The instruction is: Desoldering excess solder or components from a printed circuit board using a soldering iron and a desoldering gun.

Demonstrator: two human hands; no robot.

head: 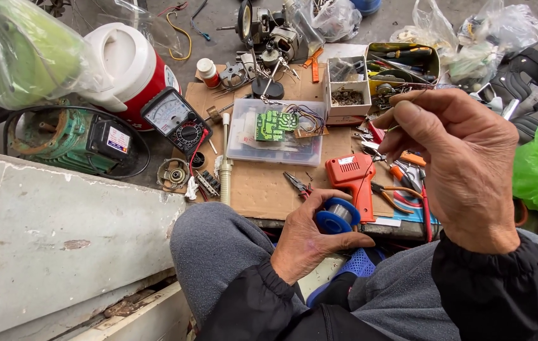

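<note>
My left hand (310,237) rests on my grey-trousered knee and is closed around a blue spool of solder wire (338,216). My right hand (461,161) is raised at the right, its thumb and fingers pinched on a thin strand of wire (407,102) that runs up from the fingertips. Just beyond the spool lies an orange soldering gun (352,177) on a sheet of cardboard (262,186). Small pliers (297,184) lie beside it.
A clear plastic box (275,148) carries a green circuit board (275,124). A black analog multimeter (175,120), a red-and-white jug (133,66) and a green motor (67,136) stand at left. Tool trays (401,63), screwdrivers and plastic bags crowd the right. A concrete ledge (60,233) lies lower left.
</note>
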